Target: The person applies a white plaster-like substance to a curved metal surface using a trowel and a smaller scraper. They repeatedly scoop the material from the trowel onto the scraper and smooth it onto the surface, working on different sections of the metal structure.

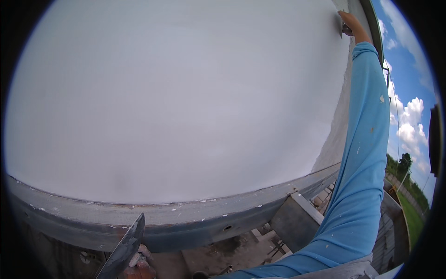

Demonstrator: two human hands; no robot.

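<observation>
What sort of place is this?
Probably an outdoor building site: a broad white wall with a rough grey strip at its right edge, a white-specked ledge below, and open sky alongside.

No text, label, number or sign can be read here: not on the white wall (pixel 186 102) at twelve o'clock, the blue sleeve (pixel 369 107) at three, or the grey blade (pixel 124 246) at seven.

Right of the right hand's fingers (pixel 344 15), white clouds (pixel 409 124) hang in a blue sky (pixel 406 74); well below, a tree (pixel 405 162) and grass (pixel 409 213); beyond the left hand's fingers (pixel 145 269), a long grey ledge (pixel 186 215) flecked white
</observation>
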